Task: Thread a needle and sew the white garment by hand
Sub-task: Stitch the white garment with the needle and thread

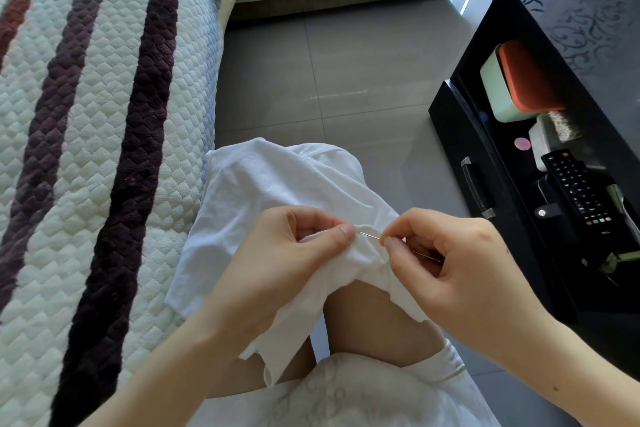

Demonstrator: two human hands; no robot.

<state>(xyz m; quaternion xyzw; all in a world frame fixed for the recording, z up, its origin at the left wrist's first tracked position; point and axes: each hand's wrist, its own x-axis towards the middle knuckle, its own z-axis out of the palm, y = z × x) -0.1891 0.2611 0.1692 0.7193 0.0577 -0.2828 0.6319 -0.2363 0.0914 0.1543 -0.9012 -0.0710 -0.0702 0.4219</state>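
Head view, seated, looking down at the lap.

White garment (277, 184) is draped over the raised knee (367, 308), far edge hanging toward the floor (346, 62), near edge bunched up between both hands.

Left hand (287, 253): thumb and fingers curled, pinching a small fold of the garment at the top of the knee. Thumb tip sits right at the fold's edge. Grip is clamped on cloth.

Right hand (450, 263): thumb and forefinger pressed together on the needle (370, 235), other fingers curled under. Clamped on the needle, nothing else held.

Needle lies nearly level, slightly tilted, bridging the short gap between the two thumbs. Its left end meets the fold just beside the left thumb tip; can't tell how far it goes into the cloth. A thin line continues past the right fingers, down and to the right. Can't tell if that's thread or the needle's back end.

Surroundings: quilted sofa cover (86, 114) with dark stripes on the left, touching the garment's left edge. Black table (571, 10) on the right, well apart from the hands, with an open shelf holding a remote (581, 191) and a pale box (495, 90) with an orange lid. Drawer handle (476, 187) on its front.
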